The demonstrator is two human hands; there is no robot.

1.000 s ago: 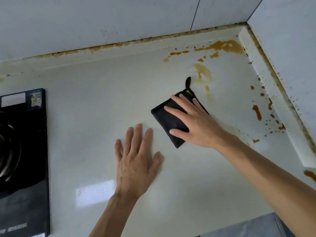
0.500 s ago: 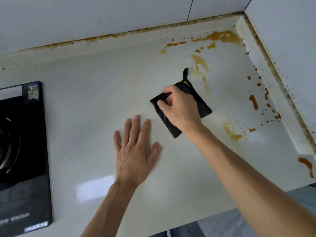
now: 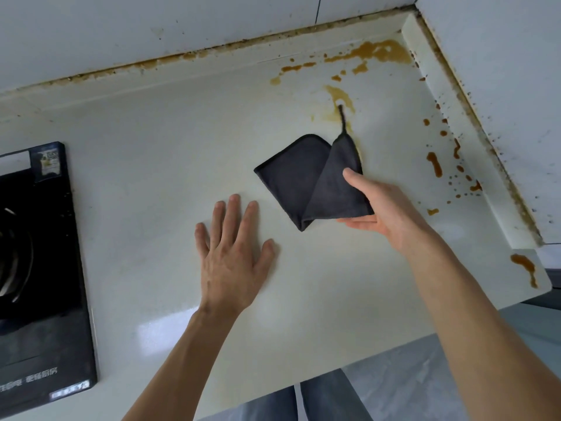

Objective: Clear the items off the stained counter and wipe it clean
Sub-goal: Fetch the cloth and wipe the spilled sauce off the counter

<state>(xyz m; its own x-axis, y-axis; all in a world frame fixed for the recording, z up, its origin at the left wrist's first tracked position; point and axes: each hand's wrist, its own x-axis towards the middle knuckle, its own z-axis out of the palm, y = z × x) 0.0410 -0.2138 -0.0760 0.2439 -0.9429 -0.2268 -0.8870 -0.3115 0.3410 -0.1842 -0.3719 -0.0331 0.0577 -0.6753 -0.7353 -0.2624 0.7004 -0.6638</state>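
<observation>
Legible markings occur only on the black induction cooktop (image 3: 45, 299), at 9 o'clock in the frame. Its front strip, near 8 o'clock, carries a line of white Chinese characters (image 3: 28, 380); the right-hand group seems to end in 厨房, the rest too blurred to confirm. Below it, a small white label (image 3: 70, 391) with dark print, unreadable. At the cooktop's far corner, a sticker (image 3: 48, 161) with a QR-type square and picture; its text is too small to read.

matt dark cloth (image 3: 306, 177) lies on a smooth glossy counter (image 3: 151, 177) beside a shiny black glass hob (image 3: 45, 299).
</observation>
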